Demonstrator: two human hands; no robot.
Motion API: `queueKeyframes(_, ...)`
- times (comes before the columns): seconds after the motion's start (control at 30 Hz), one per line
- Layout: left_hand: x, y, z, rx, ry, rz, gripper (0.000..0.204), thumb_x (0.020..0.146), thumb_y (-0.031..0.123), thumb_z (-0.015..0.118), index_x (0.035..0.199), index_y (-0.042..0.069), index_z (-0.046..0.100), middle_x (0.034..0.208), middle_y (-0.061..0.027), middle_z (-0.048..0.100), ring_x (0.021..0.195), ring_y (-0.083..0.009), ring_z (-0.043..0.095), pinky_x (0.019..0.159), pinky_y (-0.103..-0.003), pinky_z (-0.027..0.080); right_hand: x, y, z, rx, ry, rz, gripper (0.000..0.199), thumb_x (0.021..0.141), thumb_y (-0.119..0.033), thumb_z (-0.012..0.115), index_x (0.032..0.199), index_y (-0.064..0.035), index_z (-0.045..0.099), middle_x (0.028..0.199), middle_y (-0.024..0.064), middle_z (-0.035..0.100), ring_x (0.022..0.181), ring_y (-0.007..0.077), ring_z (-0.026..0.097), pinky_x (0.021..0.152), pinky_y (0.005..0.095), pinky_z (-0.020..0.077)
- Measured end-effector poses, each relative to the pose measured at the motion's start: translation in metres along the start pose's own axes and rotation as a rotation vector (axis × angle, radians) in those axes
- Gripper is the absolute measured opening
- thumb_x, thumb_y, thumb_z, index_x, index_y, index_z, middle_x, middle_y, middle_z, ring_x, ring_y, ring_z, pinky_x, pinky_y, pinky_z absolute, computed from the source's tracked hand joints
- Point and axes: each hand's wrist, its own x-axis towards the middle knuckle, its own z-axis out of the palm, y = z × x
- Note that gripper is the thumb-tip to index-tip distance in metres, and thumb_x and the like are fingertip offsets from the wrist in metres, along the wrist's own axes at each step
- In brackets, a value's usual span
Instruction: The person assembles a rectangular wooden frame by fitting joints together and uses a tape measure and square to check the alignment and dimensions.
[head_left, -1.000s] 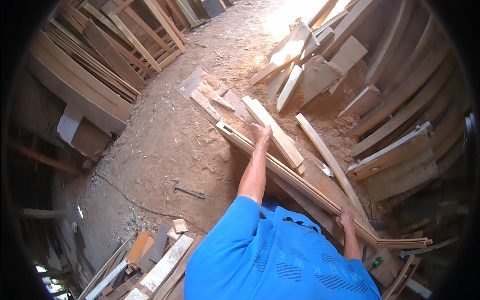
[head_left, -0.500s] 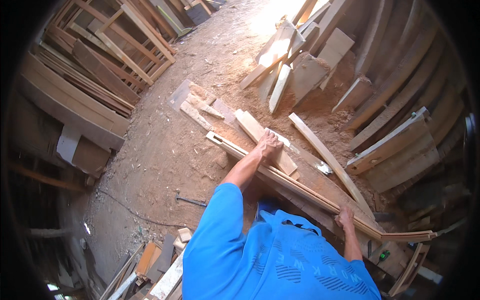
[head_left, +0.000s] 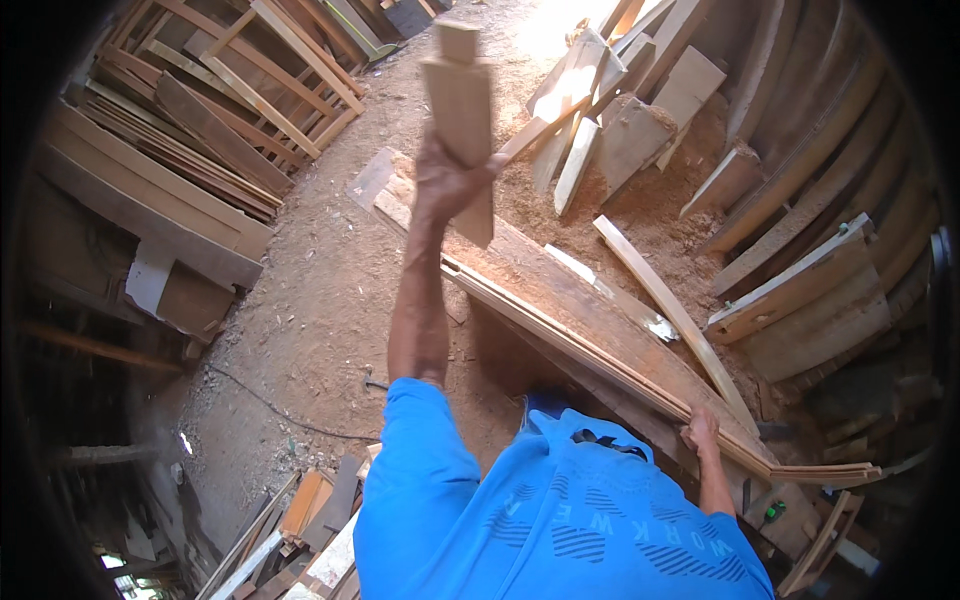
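Note:
My left hand [head_left: 448, 180] is raised over the far end of the bench, its fingers wrapped round a short wooden board [head_left: 460, 100]. That board stands nearly upright, with a narrower tenon at its top end, and is a little blurred. My right hand [head_left: 703, 430] is closed on the near edge of a long, narrow wooden rail [head_left: 580, 348], toward its right end. The rail lies aslant along the near side of a sawdust-covered bench plank [head_left: 540, 270]. What the right fingertips press against is partly hidden.
A loose light batten [head_left: 665, 310] lies beyond the bench plank. Wood offcuts [head_left: 630, 140] lean at the back right, and frames [head_left: 270, 80] are stacked back left. Scrap wood [head_left: 320, 500] is piled at lower left. A green-and-black tool [head_left: 774, 511] rests at lower right.
My left hand has lifted the short board off the bench and swung it up and to the left, turning it upright. My right hand stays at about the same place on the rail.

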Motion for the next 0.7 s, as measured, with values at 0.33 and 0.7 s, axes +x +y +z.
queueKeyframes(0.33, -0.025, -0.115, -0.055, -0.079, 0.186, -0.059, 0.066, 0.07, 0.006, 0.085, 0.123, 0.001, 0.047, 0.103, -0.0116, 0.064, 0.09, -0.0179, 0.065, 0.078, -0.032, 0.057, 0.0, -0.007, -0.007, 0.04, 0.008, -0.009, 0.028, 0.062, -0.003, 0.061, 0.089, -0.0012, 0.065, 0.087, 0.0275, 0.065, 0.092, 0.0463, 0.062, 0.081, 0.0523, 0.0491)
queueKeyframes(0.7, -0.025, -0.136, -0.074, -0.168, 0.187, 0.001, 0.056, 0.073, -0.001, 0.081, 0.12, 0.002, 0.05, 0.1, -0.0071, 0.062, 0.089, -0.0149, 0.063, 0.077, -0.03, 0.056, 0.0, -0.005, -0.008, 0.015, -0.039, 0.017, 0.043, 0.063, -0.01, 0.075, 0.105, -0.0049, 0.066, 0.098, 0.0236, 0.067, 0.098, 0.0418, 0.064, 0.087, 0.0497, 0.0499)
